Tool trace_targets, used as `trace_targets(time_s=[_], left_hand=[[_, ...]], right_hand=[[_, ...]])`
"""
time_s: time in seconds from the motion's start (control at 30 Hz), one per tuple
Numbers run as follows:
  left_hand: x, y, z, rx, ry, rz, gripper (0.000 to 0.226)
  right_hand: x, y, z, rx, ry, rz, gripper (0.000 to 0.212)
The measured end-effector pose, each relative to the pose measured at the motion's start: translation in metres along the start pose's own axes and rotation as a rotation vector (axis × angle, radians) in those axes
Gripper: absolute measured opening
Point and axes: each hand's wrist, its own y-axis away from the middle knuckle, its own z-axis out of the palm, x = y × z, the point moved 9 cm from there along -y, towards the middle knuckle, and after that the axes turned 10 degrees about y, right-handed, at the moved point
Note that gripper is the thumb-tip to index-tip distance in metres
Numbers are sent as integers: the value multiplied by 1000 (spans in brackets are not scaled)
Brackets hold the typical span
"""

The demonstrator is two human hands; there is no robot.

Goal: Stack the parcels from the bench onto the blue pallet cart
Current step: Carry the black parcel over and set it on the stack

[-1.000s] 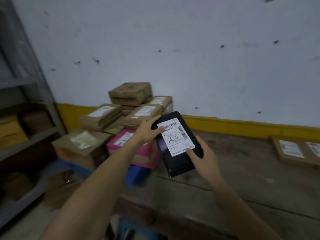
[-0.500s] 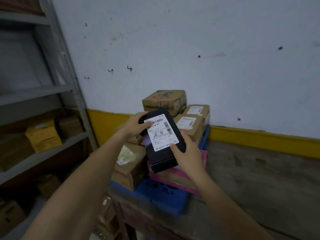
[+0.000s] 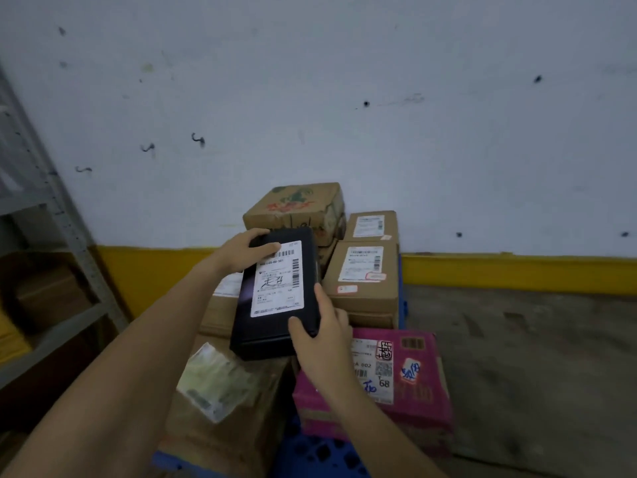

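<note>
I hold a flat black parcel with a white shipping label, face up, over the stack of parcels. My left hand grips its far left corner. My right hand grips its near right corner. Beneath it lie a brown box with a clear pouch, a pink box and taller brown boxes behind. All stand on the blue pallet cart, of which only the near edge shows.
A grey metal shelf rack with boxes stands at the left. The white wall with a yellow base band runs behind the stack. The worn grey bench top stretches to the right.
The view has swung left and closer to the stack. Both hands have carried the black parcel forward and lower, over the boxes on the cart.
</note>
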Motion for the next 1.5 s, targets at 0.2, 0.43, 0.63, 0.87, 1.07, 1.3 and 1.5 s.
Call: trace_targets(time_s=[0.2,0.43,0.63,0.87,1.07,1.3,1.5], left_hand=[[-4,-46,23,-141,-63,111,57],[-10,-61,37,-254,-70,188,52],[-18,-67,35,-269,-40,192,50],[-20,-67,59,-269,-198,229,59],[-25,-68,63,-242,-269,198,62],[-21,-71,63,-187,-283,221,63],[-20,-69,62,-111,-311,221,63]], right_hand=[[-2,-10,19,72,33,108,67],[-11,-13,33,129,99,163,67],[-9,-16,46,124,80,208,67],[13,-19,41,153,20,310,61],[13,-22,38,180,89,277,50],[-2,-21,37,180,228,190,50],[-3,-16,45,153,388,191,67]])
